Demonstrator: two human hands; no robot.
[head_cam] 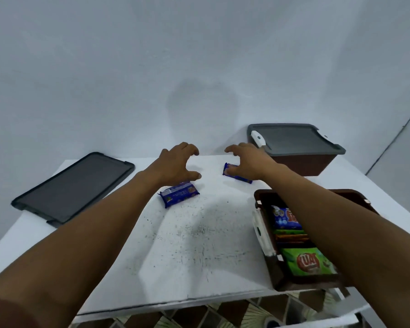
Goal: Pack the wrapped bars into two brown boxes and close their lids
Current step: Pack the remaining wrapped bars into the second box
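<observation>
Two blue bars lie on the white bench (199,245). The left hand (175,165) hovers with its fingers (189,149) bent wide like a claw and holds nothing. The near blue bar (179,194) lies just below its thumb. The right hand (247,162) is spread wide too, over the far blue bar (240,177), with its thumb at the bar's end (I cannot tell if it touches). The open brown box (279,275), with bars inside, sits under the right arm. The shut brown box (313,164) stands behind it. A loose grey lid (74,188) lies far left.
</observation>
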